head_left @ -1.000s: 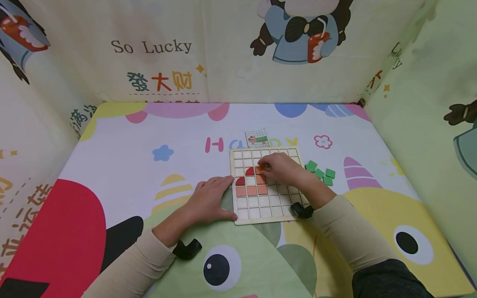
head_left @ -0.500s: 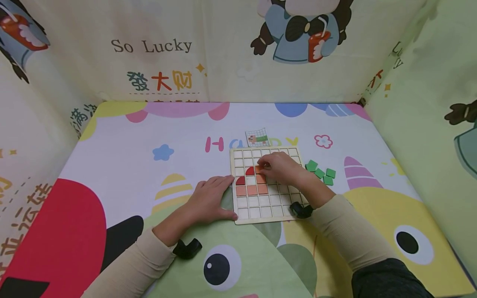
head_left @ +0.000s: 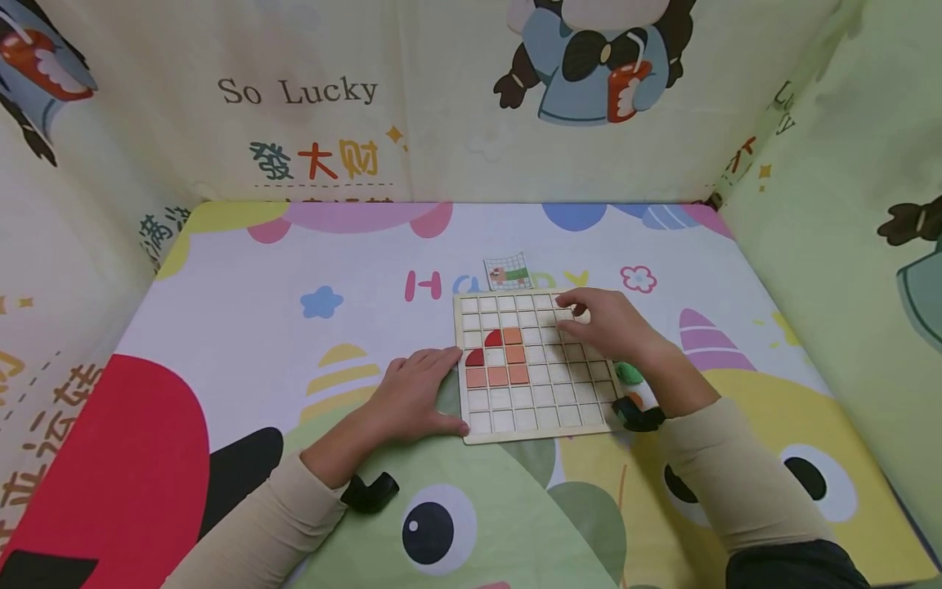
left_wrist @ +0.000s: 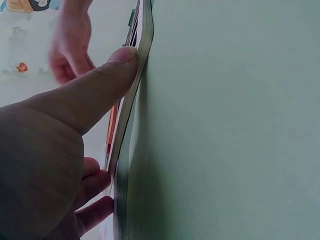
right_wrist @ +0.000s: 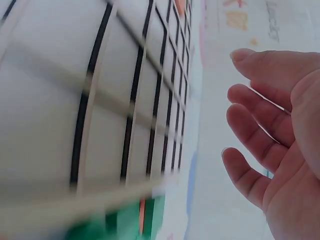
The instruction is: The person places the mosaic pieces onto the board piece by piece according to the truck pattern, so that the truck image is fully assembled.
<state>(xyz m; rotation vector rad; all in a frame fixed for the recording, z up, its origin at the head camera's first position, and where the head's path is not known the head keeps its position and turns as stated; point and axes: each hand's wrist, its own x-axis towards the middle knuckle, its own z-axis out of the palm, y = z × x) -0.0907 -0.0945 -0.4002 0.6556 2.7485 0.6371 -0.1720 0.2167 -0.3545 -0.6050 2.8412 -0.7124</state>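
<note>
On the printed table (head_left: 368,270), the gridded board (head_left: 524,397) lay before you; an uneven push might have slid it. Your right forearm (head_left: 686,383) stood in the way on its right, screening much of that side from the head view. Your right hand (head_left: 614,327) hovered at the far right, thumb and fingertips parted, with nothing visible between them. Your left hand (head_left: 419,391) rested along the left edge, fingers loosely extended; lifting it would probably have left the board unsteadied. The black wrist mount (head_left: 639,415) might have snagged the near right corner had you dipped. The picture card (head_left: 508,273) lay by the far edge. Reaching blind could have scattered the half-hidden green tiles (head_left: 628,374); a brushing finger could have dislodged the seated orange tiles (head_left: 515,354) or red pieces (head_left: 474,357).
</note>
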